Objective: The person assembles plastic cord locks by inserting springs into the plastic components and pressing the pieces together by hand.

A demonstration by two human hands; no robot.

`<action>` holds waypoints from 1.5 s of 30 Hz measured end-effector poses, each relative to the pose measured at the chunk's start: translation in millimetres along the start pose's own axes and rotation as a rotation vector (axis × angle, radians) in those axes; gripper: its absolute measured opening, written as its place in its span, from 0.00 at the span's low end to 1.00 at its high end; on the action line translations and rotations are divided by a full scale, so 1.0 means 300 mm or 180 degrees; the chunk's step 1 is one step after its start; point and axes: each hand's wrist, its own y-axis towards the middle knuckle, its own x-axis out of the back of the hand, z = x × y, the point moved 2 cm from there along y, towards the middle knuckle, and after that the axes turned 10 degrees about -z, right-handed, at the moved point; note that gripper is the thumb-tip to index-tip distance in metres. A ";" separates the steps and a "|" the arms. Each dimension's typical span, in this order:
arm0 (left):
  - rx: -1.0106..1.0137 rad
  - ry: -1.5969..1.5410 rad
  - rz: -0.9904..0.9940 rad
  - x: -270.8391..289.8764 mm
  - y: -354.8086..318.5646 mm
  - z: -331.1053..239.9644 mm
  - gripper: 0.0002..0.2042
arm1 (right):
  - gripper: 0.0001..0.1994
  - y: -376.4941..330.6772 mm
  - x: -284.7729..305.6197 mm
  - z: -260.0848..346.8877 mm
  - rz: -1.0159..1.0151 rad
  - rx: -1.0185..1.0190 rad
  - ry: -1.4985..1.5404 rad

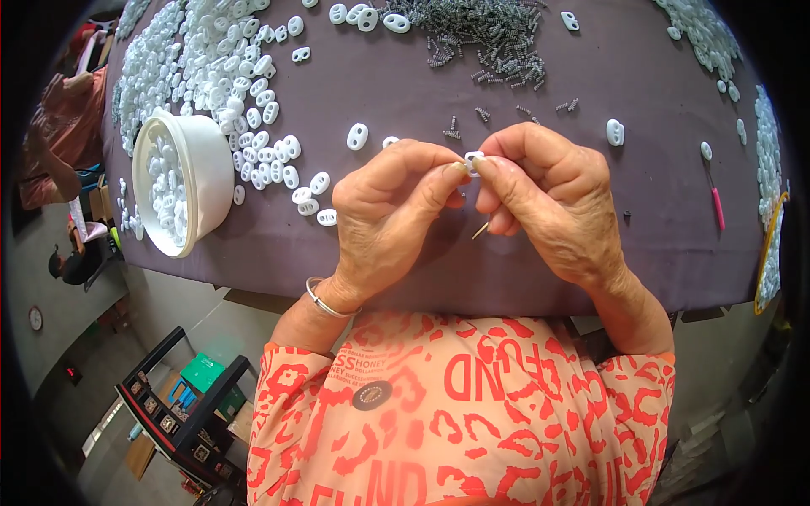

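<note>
Over the near middle of the table, my left hand (pixel 392 198) and my right hand (pixel 548 190) meet at the fingertips. Thumbs and forefingers of both pinch one small white plastic cord lock (pixel 472 164), mostly covered by the fingers. Below the curled fingers of my right hand sticks out the tip of a thin brass-coloured tool (pixel 480 230); the rest of it is hidden. Just beyond the hands lie a few small metal springs (pixel 452 128) and a loose white oval cord lock with two holes (pixel 358 137).
A tilted white tub (pixel 211 173) of white pieces stands left, beside a heap of white cord locks (pixel 211 59). A spring pile (pixel 481 34) lies at the far middle. Right are a pink-handled tool (pixel 718 208) and more white pieces (pixel 704 38). Another person (pixel 63 139) is at far left.
</note>
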 end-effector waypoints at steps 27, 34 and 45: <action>0.0060 0.0072 0.0070 0.012 0.011 0.007 0.05 | 0.07 0.017 0.007 -0.008 0.0238 0.0005 -0.0111; 0.0161 0.0148 0.0049 0.008 0.007 -0.003 0.05 | 0.07 0.012 0.001 -0.008 0.0166 0.0061 -0.0389; -0.0571 0.0595 0.0117 0.000 0.016 0.001 0.03 | 0.04 0.021 0.014 -0.013 0.0211 0.0740 -0.0873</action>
